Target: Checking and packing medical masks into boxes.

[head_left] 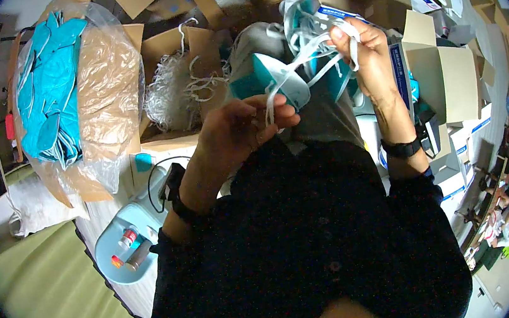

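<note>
A teal face mask with a pale inner side (291, 83) hangs between my hands over my lap. My left hand (244, 123) is closed on its white strap near the mask's lower left edge; the thumb and fingers partly hide the grip. Higher up on the right, my right hand (368, 56) pinches several white straps (317, 44) between thumb and fingers. Those straps run down to the mask and to more teal masks (300, 13) bunched just beyond. Overlap hides which strap belongs to which mask.
On the left, a plastic-lined carton (113, 94) holds stacked teal masks (49, 89). A cardboard box of tangled white straps (167, 96) stands nearer. Open cartons (458, 83) crowd the right. A light-blue bin (109, 243) with bottles stands lower left. People (504, 227) sit far right.
</note>
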Available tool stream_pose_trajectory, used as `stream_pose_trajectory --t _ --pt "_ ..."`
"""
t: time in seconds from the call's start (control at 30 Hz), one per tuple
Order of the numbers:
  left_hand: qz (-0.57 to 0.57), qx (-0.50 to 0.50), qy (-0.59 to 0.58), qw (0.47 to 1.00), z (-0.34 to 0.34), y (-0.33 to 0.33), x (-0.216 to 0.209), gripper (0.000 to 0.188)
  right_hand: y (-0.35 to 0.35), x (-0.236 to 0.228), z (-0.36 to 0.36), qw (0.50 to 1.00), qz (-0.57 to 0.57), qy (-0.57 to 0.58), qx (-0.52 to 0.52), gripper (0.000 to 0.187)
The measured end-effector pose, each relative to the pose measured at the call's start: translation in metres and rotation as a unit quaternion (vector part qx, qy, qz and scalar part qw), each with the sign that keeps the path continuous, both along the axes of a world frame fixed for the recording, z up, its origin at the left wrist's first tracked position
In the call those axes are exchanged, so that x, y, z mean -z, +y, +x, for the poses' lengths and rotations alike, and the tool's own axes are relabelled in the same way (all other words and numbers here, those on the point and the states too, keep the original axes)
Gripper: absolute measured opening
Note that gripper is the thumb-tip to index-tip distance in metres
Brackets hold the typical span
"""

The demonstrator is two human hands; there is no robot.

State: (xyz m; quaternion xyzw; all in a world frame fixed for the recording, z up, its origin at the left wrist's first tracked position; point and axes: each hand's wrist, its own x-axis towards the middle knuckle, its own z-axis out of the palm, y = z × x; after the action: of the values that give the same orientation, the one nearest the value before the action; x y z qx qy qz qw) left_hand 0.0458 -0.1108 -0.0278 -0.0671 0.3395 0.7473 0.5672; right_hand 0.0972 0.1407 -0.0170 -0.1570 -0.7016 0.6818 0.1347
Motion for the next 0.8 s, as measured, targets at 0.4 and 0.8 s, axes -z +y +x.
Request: stream_pose_trajectory --t 0.4,0.8 --pt "-0.03 -0.1 0.024 0.994 -0.148 0.041 0.071 0.047 -0.014 -0.008 0.021 0.991 -0.136 -0.009 -0.006 0.032" --pt "-0.357 0.168 0.59 0.705 -0.078 0.005 0.11 0.029 0.0 -0.013 0.037 0.962 -0.164 -0.047 0.211 0.023"
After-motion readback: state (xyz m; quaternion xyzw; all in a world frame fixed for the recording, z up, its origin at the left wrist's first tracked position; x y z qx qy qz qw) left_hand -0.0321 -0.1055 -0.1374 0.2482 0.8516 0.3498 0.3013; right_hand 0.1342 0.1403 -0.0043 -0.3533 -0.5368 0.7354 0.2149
